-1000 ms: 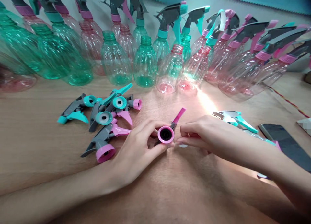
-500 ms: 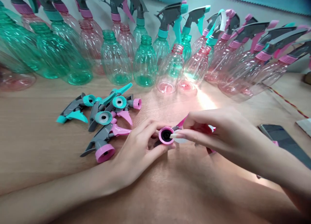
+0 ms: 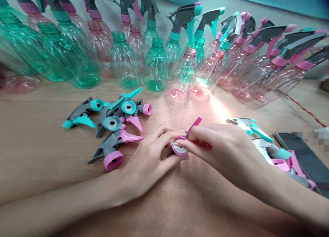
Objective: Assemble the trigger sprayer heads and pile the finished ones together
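My left hand (image 3: 151, 151) is closed round a grey and pink trigger sprayer head (image 3: 195, 123), its pink collar facing up toward me. Inside the collar lies a white disc-shaped washer (image 3: 180, 150). The thumb of my right hand (image 3: 223, 146) rests across this washer at the collar's mouth, while the other fingers curl beside the sprayer's pink trigger, partly hidden. Left of my left hand is a pile of loose sprayer heads, among them a pink-collared one (image 3: 113, 160) and a teal-collared one (image 3: 112, 123).
Clear green bottles (image 3: 155, 70) and pink bottles (image 3: 181, 75) line the back, several with sprayers fitted. More sprayer heads (image 3: 280, 164) lie beyond my right forearm, beside a dark phone (image 3: 295, 147). A red-yellow twisted cord (image 3: 305, 108) runs at right.
The white washer has moved left from beside the collar into its opening, with my right thumb over it. My right hand has shifted left and down, uncovering sprayer heads at right.
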`<state>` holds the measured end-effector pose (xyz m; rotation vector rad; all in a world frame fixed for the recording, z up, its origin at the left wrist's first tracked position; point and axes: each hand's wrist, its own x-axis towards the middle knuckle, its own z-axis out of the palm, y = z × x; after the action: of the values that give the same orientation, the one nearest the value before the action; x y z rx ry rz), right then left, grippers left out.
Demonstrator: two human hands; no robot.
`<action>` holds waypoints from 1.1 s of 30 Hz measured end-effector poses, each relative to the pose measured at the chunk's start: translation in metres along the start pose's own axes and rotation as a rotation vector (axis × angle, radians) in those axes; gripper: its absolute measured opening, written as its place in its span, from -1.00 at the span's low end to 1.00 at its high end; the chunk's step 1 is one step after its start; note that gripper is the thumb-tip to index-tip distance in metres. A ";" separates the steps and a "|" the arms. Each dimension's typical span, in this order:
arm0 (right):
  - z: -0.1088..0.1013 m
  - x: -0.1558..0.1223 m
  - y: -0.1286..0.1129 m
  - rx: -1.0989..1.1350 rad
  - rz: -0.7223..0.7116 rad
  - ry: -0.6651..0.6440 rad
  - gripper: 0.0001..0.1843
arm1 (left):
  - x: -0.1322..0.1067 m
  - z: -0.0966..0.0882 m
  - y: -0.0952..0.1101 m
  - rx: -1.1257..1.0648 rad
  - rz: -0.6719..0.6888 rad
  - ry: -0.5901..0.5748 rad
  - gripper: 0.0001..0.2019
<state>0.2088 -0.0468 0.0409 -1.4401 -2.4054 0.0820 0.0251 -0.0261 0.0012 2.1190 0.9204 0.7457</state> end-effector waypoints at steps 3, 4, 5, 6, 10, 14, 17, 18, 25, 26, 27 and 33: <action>-0.005 -0.001 0.001 -0.015 0.002 0.023 -0.60 | 0.000 0.000 0.001 -0.002 -0.008 -0.001 -0.79; -0.007 -0.001 0.000 -0.003 -0.007 0.024 -0.63 | 0.000 0.000 0.001 -0.004 -0.008 0.000 -0.79; -0.010 -0.002 0.000 0.021 -0.025 0.013 -0.68 | 0.000 0.000 0.002 -0.006 -0.004 0.003 -0.79; -0.013 -0.003 -0.001 0.050 -0.048 -0.012 -0.74 | 0.000 0.000 0.002 -0.006 0.004 0.007 -0.79; -0.018 -0.007 0.000 0.074 -0.116 -0.154 -0.91 | -0.002 0.000 0.000 0.014 0.057 0.012 -0.72; -0.017 -0.011 0.004 0.022 -0.150 -0.232 -0.92 | -0.003 0.002 -0.002 0.019 0.067 0.009 -0.70; -0.018 -0.012 0.007 -0.021 -0.168 -0.256 -0.88 | -0.002 0.001 -0.002 0.009 0.071 0.004 -0.72; -0.019 -0.012 0.007 -0.029 -0.169 -0.262 -0.90 | -0.002 0.001 -0.002 0.007 0.072 0.002 -0.72; -0.020 -0.011 0.006 -0.041 -0.099 -0.283 -0.97 | -0.003 0.000 -0.001 0.019 0.053 -0.005 -0.77; -0.019 -0.010 0.006 -0.047 -0.105 -0.283 -0.96 | -0.003 0.000 -0.002 0.018 0.060 -0.006 -0.78; -0.018 -0.010 0.006 -0.052 -0.114 -0.282 -0.95 | -0.003 0.000 -0.003 0.016 0.071 -0.006 -0.77; -0.014 -0.013 0.004 -0.061 -0.108 -0.273 -0.92 | -0.003 0.002 -0.005 0.025 0.172 0.013 -0.75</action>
<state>0.2222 -0.0582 0.0498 -1.4001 -2.7233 0.1921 0.0222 -0.0267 -0.0045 2.2376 0.7644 0.8381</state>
